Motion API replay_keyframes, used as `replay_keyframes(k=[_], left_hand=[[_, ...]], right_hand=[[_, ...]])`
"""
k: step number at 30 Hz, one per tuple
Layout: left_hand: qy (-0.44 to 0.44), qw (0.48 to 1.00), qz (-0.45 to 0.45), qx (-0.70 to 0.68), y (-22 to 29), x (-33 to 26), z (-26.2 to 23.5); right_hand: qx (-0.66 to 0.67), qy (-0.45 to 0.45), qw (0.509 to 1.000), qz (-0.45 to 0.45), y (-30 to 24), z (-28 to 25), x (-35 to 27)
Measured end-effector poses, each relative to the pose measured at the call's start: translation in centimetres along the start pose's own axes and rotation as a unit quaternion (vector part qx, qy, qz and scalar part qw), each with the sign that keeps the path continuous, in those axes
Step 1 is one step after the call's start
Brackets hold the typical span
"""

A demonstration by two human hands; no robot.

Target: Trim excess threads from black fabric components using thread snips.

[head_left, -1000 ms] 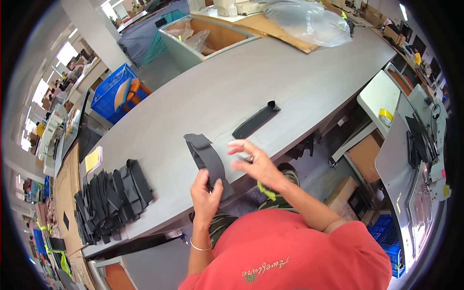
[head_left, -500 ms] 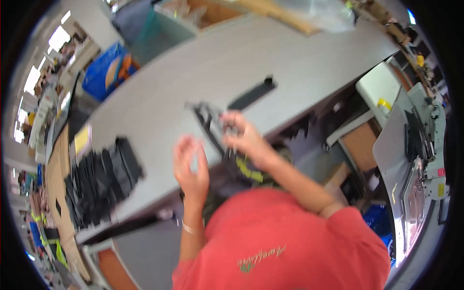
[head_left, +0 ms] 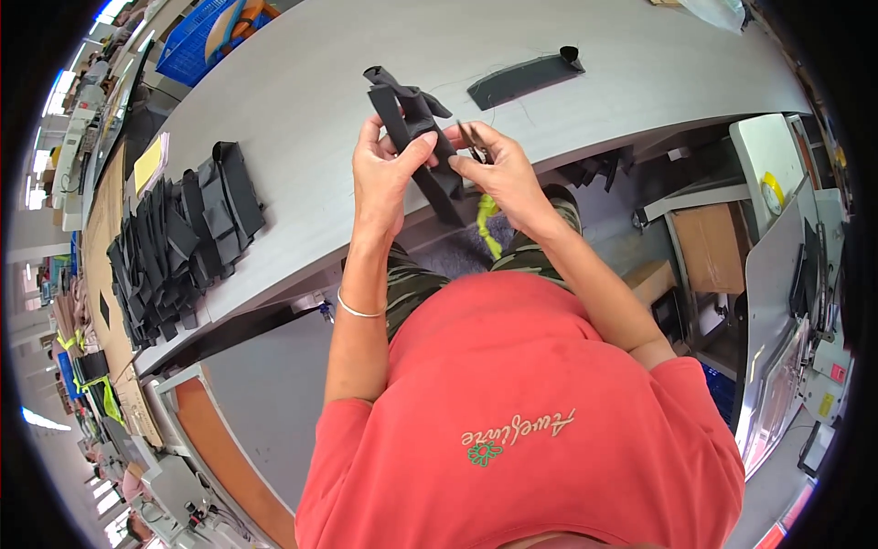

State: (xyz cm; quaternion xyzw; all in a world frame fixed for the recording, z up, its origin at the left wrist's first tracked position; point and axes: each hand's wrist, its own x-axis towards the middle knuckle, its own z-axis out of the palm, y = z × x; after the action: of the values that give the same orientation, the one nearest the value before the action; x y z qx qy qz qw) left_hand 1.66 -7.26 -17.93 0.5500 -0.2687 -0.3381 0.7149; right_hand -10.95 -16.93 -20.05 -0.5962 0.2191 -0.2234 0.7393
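Apparently, the step in hand is thread trimming on one dark grey fabric band (head_left: pixel 419 117), which is held up between both hands over the near edge of the grey surface (head_left: pixel 302 137). The left hand (head_left: pixel 389 178) grasps the band around its middle, thumb pressed on the front. The right hand (head_left: pixel 506 172) is curled around what look like small dark scissors (head_left: pixel 473 142), just beside the band's right side; whether the blades touch the cloth is too small to tell. Judging by this pose, the next move calls for a steady left grip, a stray end brought clear and a short snip that spares the fabric.

As for its looks, the band is matt and folded, its far end crumpled and rolled, with a flatter length slanting down past the near edge. The cloth seems pliable, yet firm enough to keep its folds. A similar dark fabric piece (head_left: pixel 526 82) lies at the far right, its right end curled over, with fine loose threads beside it. At the left, a row of dark pieces (head_left: pixel 187 229) sits packed together near some yellow and pink paper slips (head_left: pixel 149 171).
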Motion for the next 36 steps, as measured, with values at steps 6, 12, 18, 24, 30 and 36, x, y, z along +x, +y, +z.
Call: replay_keyframes(k=[6,12,18,24,30,36], left_hand=[[-0.033,0.996,-0.068,0.045,-1.9,1.1,-0.5],[-0.042,0.994,-0.086,0.055,-2.6,1.6,-0.2],[-0.052,0.992,-0.093,0.067,-3.2,1.7,-0.2],[-0.052,0.992,-0.074,0.085,-3.7,1.6,0.1],[-0.04,0.994,-0.073,0.068,-3.9,1.7,0.2],[-0.053,0.992,-0.078,0.081,-3.8,1.7,0.2]], right_hand=[[-0.273,0.053,0.961,0.008,0.0,-2.6,0.6],[-0.412,-0.002,0.909,-0.059,-1.5,-5.3,-0.4],[-0.471,-0.024,0.878,-0.076,-1.2,-4.5,-0.7],[-0.516,-0.032,0.839,-0.166,-0.5,-4.8,-0.2],[-0.548,-0.046,0.812,-0.194,-0.4,-5.2,0.1],[-0.551,-0.044,0.805,-0.214,-0.2,-5.3,0.2]])
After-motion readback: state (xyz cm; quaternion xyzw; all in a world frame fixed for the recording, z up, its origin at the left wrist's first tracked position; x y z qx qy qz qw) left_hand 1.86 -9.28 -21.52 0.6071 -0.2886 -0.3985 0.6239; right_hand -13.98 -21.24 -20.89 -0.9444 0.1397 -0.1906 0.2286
